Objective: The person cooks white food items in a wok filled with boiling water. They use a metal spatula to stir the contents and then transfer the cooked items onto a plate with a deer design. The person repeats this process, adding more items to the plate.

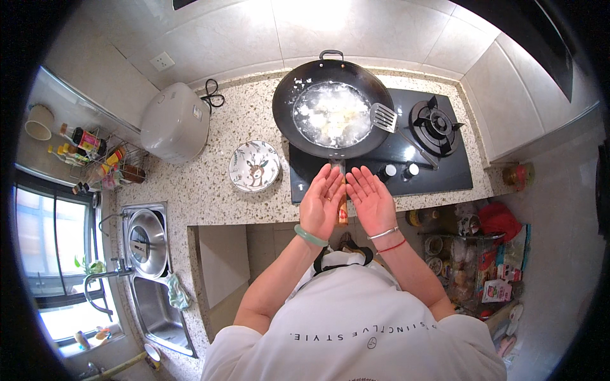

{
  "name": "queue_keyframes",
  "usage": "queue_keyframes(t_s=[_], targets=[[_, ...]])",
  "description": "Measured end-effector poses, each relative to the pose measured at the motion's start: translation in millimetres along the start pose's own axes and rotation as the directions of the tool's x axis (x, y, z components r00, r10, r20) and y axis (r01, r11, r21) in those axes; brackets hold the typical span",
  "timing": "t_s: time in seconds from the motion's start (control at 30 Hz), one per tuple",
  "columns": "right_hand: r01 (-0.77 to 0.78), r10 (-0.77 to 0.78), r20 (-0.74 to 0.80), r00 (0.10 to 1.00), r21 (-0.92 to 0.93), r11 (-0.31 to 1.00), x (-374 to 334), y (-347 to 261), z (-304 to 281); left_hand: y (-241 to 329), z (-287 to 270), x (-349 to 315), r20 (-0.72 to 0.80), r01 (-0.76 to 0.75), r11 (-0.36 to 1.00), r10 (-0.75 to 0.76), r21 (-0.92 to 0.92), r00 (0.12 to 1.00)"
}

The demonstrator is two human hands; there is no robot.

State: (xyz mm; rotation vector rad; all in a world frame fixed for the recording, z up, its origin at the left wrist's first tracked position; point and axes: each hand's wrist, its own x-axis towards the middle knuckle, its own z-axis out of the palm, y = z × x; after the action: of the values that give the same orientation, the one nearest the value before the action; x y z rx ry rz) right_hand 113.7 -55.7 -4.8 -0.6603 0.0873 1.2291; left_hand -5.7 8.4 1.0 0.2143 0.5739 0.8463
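Note:
Both my hands are held side by side, palms up, over the front edge of the stove. My left hand [322, 201] is open, with a green bangle at its wrist. Open as well, my right hand [372, 201] has a silver bangle and a red cord. Neither palm holds anything. Between and beneath them shows the wooden handle [343, 213] of a black wok [286, 114]. Whitish food [333, 114] in bubbling liquid fills the wok's middle. A slotted spatula [384, 118] rests on the wok's right rim, its handle slanting down across the stove.
A bowl with a deer picture [255, 166] stands left of the black glass stove [451, 174]. Behind it is a white rice cooker [175, 124]. A bare burner [435, 127] lies right. At far left are a bottle rack [105, 159] and a double sink [155, 311].

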Motion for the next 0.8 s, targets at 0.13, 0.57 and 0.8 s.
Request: queue_keyframes(t_s=[0.13,0.57,0.8], targets=[[-0.004,0.004,0.009,1.000,0.000,1.000,-0.9,-1.4,-1.3,-1.1,-0.2,-1.4,-0.002,-0.002,1.000,0.002,0.006,1.000],[-0.019,0.019,0.002,1.000,-0.004,1.000,-5.0,-0.7,1.7,-1.4,0.3,-7.5,-0.021,-0.013,1.000,0.013,-0.011,1.000],[0.008,-0.008,0.014,1.000,0.009,1.000,-2.9,1.6,-3.0,-1.8,0.6,-8.4,-0.019,-0.020,1.000,0.020,-0.002,1.000]])
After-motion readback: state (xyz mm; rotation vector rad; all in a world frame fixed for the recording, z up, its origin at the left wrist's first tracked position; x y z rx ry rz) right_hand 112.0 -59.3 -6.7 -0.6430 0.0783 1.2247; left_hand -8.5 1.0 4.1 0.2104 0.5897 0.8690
